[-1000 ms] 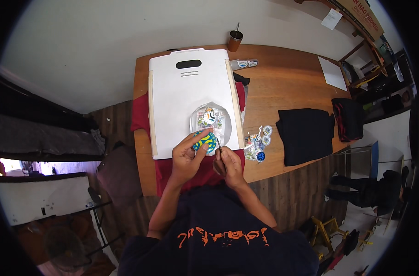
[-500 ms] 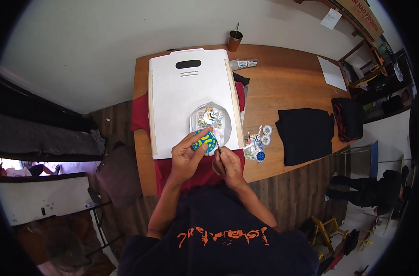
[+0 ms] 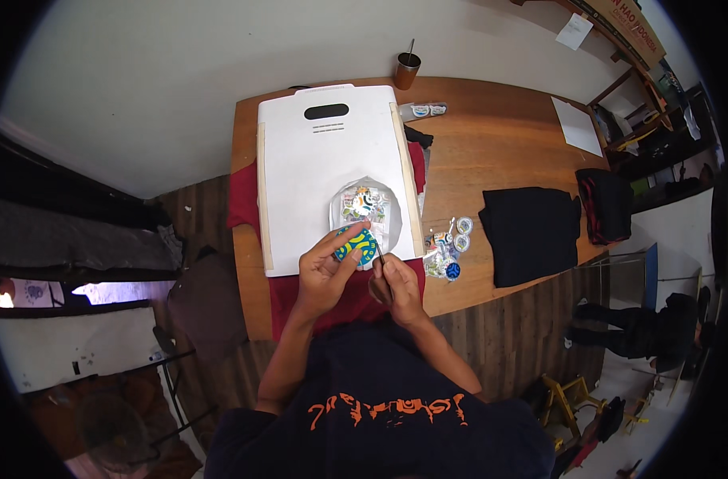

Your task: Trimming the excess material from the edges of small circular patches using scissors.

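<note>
My left hand (image 3: 322,267) pinches a round teal sticker (image 3: 356,246) with yellow curved marks between thumb and fingers. Close beside it, my right hand (image 3: 398,289) is closed around a pair of scissors (image 3: 380,254), whose dark blades reach the sticker's right edge. Fingers hide most of the scissors' handles. Both hands are over the lower edge of a white board (image 3: 296,184) with a dark slot near its top. Behind the sticker, a clear sheet of colourful stickers (image 3: 364,203) lies in a rounded pale recess or tray on the board.
More stickers (image 3: 442,257) and small round ones (image 3: 462,235) lie right of the board. Dark red cloth (image 3: 242,199) extends beneath it. Folded black cloth (image 3: 530,237), a white paper (image 3: 577,128) and a brown cup (image 3: 407,72) rest on the wooden table (image 3: 491,152).
My hands, the sticker and the scissors stay almost in place. At the far left, the dark shape seen through the bright opening has gone from view.
</note>
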`<state>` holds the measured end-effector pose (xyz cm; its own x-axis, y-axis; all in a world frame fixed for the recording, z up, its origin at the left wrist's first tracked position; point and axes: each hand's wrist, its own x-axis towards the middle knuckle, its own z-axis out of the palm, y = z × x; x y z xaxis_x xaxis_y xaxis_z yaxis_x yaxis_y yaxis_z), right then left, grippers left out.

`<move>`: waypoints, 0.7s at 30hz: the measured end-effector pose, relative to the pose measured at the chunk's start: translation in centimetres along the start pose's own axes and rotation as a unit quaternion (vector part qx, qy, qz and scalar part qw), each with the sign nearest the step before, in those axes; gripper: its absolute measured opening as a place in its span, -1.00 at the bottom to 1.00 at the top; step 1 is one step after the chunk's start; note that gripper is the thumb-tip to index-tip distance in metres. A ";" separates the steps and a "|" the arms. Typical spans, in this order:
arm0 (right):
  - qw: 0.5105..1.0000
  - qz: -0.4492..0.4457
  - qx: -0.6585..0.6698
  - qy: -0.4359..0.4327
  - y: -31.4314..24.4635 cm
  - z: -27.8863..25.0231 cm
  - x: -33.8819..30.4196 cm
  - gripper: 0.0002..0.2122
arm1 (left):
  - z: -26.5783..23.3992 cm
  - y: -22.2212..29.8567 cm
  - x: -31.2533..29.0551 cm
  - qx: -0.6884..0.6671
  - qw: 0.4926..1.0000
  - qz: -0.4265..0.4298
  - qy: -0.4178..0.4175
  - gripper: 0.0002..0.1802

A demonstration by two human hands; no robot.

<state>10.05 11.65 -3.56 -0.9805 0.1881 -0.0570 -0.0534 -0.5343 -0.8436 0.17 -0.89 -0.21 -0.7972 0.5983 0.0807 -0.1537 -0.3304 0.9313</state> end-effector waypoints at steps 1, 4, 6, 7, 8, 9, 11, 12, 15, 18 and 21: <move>1.000 0.001 0.005 0.004 0.0 0.0 0.0 -0.68 | 0.0 0.0 0.0 0.002 1.000 0.000 0.000 -0.58; 1.000 0.002 0.008 0.009 0.0 0.0 -0.1 -0.68 | 0.0 -0.1 0.0 -0.002 1.000 0.004 -0.005 -0.58; 1.000 0.002 0.005 0.011 -0.1 0.1 -0.1 -0.68 | 0.0 -0.1 -0.1 0.000 1.000 0.000 -0.004 -0.59; 1.000 0.004 0.004 0.012 -0.3 0.2 -0.1 -0.68 | 0.1 -0.1 -0.1 0.002 1.000 -0.004 -0.003 -0.59; 1.000 0.005 0.003 0.014 -0.3 0.3 -0.1 -0.68 | 0.0 -0.2 -0.1 0.003 1.000 -0.004 -0.003 -0.59; 1.000 0.005 0.003 0.014 -0.2 0.2 -0.1 -0.68 | 0.0 -0.5 0.0 0.007 1.000 0.013 -0.003 -0.60; 1.000 -0.004 -0.002 0.006 0.0 0.0 -0.1 -0.67 | 0.1 -0.5 0.2 0.012 1.000 0.029 -0.003 -0.61; 1.000 -0.004 -0.002 0.006 0.0 0.0 0.0 -0.67 | 0.2 -0.4 0.3 0.019 0.999 0.036 0.003 -0.62; 1.000 -0.005 -0.001 0.003 -0.1 0.1 0.0 -0.67 | 0.1 -0.5 0.2 0.023 0.999 0.038 0.015 -0.64; 1.000 -0.005 -0.005 0.000 -0.2 0.1 0.1 -0.67 | 0.0 -0.6 -0.1 0.016 0.999 0.027 0.019 -0.64; 1.000 0.001 -0.001 0.005 -0.2 0.2 0.0 -0.67 | 0.1 -0.1 0.1 0.017 1.000 0.025 0.010 -0.64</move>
<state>10.04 11.61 -3.30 -0.9787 0.1952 -0.0638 -0.0514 -0.5335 -0.8442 0.15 -0.68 -0.28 -0.8145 0.5675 0.1204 -0.0942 -0.3342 0.9378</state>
